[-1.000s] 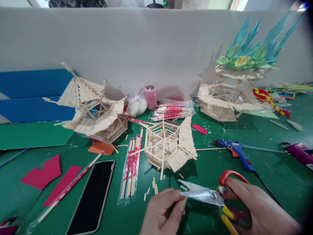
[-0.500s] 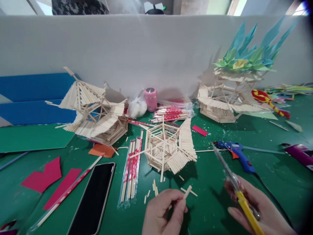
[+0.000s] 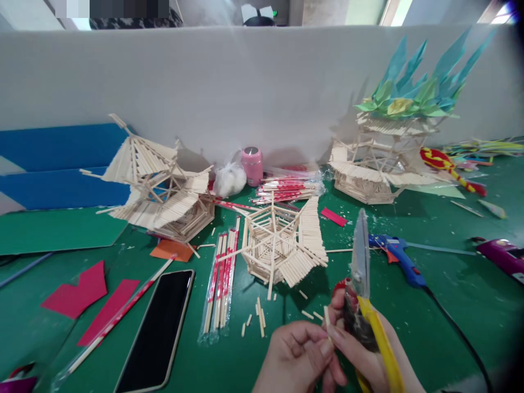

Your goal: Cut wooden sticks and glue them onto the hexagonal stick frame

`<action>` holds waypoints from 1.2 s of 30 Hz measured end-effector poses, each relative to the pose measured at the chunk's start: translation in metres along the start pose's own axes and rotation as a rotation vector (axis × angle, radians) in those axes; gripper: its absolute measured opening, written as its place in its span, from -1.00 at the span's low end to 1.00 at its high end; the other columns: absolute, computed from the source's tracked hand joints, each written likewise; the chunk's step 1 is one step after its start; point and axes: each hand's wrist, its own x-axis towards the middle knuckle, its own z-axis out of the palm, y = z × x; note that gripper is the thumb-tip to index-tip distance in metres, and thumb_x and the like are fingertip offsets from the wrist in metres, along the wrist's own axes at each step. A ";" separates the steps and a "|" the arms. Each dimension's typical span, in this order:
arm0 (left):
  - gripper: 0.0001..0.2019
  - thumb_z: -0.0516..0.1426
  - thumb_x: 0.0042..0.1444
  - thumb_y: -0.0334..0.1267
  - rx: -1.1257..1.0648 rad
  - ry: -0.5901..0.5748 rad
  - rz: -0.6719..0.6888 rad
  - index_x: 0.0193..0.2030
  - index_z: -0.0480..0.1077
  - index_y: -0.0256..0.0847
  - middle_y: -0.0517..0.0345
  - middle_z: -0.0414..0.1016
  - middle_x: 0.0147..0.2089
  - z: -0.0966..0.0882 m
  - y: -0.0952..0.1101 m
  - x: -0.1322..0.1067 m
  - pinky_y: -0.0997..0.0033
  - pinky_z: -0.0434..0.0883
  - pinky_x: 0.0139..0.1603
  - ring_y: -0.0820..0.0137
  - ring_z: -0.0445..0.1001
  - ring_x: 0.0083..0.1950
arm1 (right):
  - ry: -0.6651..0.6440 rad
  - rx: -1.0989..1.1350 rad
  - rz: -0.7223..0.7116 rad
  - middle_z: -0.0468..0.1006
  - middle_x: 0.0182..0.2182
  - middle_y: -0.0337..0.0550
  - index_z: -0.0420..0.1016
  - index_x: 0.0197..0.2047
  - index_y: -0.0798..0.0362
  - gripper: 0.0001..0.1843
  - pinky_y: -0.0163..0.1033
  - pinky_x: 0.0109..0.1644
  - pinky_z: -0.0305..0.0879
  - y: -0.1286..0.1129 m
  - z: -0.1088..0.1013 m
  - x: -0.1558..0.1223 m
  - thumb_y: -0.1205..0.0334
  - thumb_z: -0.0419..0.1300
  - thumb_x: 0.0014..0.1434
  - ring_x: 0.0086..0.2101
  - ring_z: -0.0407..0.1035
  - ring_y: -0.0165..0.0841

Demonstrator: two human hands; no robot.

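My left hand [image 3: 295, 356] is low in the centre, its thumb and fingers pinching a short piece of wooden stick [image 3: 327, 317]. Right beside it, my right hand [image 3: 370, 357] holds a pair of yellow-handled scissors [image 3: 361, 262], blades pointing up and away. The right thumb and fingertips meet the left hand at the stick piece. Above the hands stands an eight-spoked wooden stick frame [image 3: 273, 236] with a partly covered slatted roof [image 3: 313, 226] on its right side. Several cut stick bits [image 3: 261, 319] lie between frame and hands.
Packaged chopsticks [image 3: 221, 281] and a phone [image 3: 158, 327] lie left. A blue glue gun [image 3: 403, 259] with its cord is at right. Behind stand a tiered stick model [image 3: 164, 191], a pink flask [image 3: 252, 166], and another stick model [image 3: 364, 174] topped with paper leaves.
My right hand has moved left with the scissors to meet my left hand, and the blades have swung more upright. My left hand has shifted right. Small stick bits now lie where a crossed piece was.
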 end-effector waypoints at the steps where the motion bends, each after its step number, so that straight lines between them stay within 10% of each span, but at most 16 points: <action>1: -0.74 0.26 -0.18 -0.11 0.017 -0.003 0.025 -0.50 0.43 -0.29 0.17 0.48 -0.64 0.000 -0.001 0.000 0.64 0.14 -0.67 0.62 0.29 -0.71 | -0.001 0.026 0.026 0.45 -0.52 -0.24 0.28 -0.27 0.00 -0.66 -0.40 -0.56 0.29 -0.002 0.002 0.000 0.01 0.21 -0.08 -0.58 0.36 -0.43; 12: -0.83 0.28 -0.21 -0.20 -0.020 0.244 0.193 -0.53 0.51 -0.29 0.23 0.38 -0.68 0.011 0.010 0.000 0.62 0.05 -0.64 0.65 0.20 -0.69 | 0.037 0.043 -0.032 0.42 -0.46 -0.29 0.28 -0.31 -0.02 -0.72 -0.43 -0.58 0.20 -0.011 0.003 -0.002 0.14 0.25 -0.10 -0.61 0.22 -0.54; 36: -0.80 0.28 -0.23 -0.19 0.050 0.214 0.185 -0.44 0.55 -0.25 0.13 0.50 -0.50 0.005 0.012 0.001 0.58 0.10 -0.58 0.62 0.24 -0.65 | -0.049 -0.226 -0.365 0.48 -0.54 -0.32 0.27 -0.17 -0.05 -0.65 -0.42 -0.54 0.35 0.011 -0.009 0.014 0.36 0.21 -0.06 -0.60 0.32 -0.47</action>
